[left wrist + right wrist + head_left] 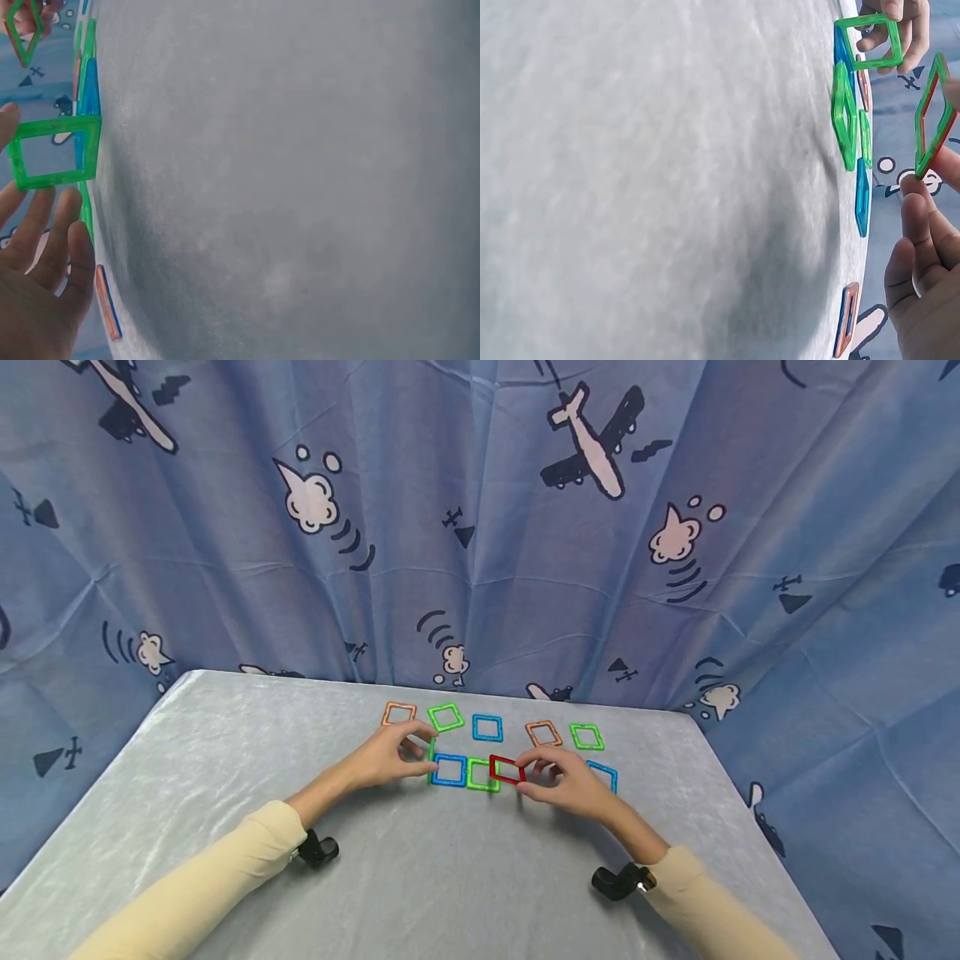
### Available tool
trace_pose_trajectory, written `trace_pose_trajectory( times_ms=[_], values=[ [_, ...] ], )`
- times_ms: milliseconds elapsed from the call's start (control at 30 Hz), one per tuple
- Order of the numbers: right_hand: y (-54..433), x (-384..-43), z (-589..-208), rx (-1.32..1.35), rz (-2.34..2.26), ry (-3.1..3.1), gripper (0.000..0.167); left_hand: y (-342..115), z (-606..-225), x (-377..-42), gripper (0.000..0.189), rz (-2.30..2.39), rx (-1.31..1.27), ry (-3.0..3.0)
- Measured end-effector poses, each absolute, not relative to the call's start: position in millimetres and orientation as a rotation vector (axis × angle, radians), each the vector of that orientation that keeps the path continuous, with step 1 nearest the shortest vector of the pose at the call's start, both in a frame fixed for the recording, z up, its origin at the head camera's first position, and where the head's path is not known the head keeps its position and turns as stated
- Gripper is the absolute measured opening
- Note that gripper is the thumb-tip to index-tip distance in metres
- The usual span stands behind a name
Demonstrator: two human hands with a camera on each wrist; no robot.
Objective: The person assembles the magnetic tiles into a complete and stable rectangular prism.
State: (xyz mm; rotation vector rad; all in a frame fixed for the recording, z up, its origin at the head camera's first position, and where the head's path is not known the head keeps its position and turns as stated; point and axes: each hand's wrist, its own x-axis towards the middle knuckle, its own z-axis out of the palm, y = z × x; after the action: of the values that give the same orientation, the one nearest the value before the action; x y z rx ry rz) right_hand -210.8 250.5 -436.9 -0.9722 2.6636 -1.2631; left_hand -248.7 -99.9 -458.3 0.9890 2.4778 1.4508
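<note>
Thumb and fingertips of my left hand (390, 755) pinch a green square frame tile (52, 180), which stands on edge along the left side of a flat blue square tile (450, 783). To the right of that blue tile, edge to edge, lies a flat green square tile (483, 789). My right hand (566, 783) holds a red square tile (492, 767) between thumb and fingers, tilted and raised off the table. In the right wrist view this held tile (928, 161) shows green along one face and red along the other. It overlaps the flat green tile in the head view.
Behind the hands lie an orange tile (400, 704), a green one (452, 727), a blue one (487, 739), another orange (538, 723) and another green (590, 747). Another blue tile (615, 781) is partly behind the right hand. A patterned curtain (480, 527) hangs behind the table (420, 877).
</note>
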Motion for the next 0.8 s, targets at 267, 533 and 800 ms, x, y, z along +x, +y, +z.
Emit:
trace_pose_trajectory(
  times_ms=[267,533,800],
  values=[
    [240,-212,-436,-1.071,-1.28,2.621,0.027,-100,-456,-247,0.053,1.45,0.991,2.482],
    [232,-213,-434,-1.107,-1.294,2.575,0.023,-100,-456,-247,0.052,1.463,0.986,2.466],
    [225,-210,-433,-1.128,-1.317,2.558,0.024,-101,-456,-248,0.052,1.467,0.995,2.457]
  ],
)
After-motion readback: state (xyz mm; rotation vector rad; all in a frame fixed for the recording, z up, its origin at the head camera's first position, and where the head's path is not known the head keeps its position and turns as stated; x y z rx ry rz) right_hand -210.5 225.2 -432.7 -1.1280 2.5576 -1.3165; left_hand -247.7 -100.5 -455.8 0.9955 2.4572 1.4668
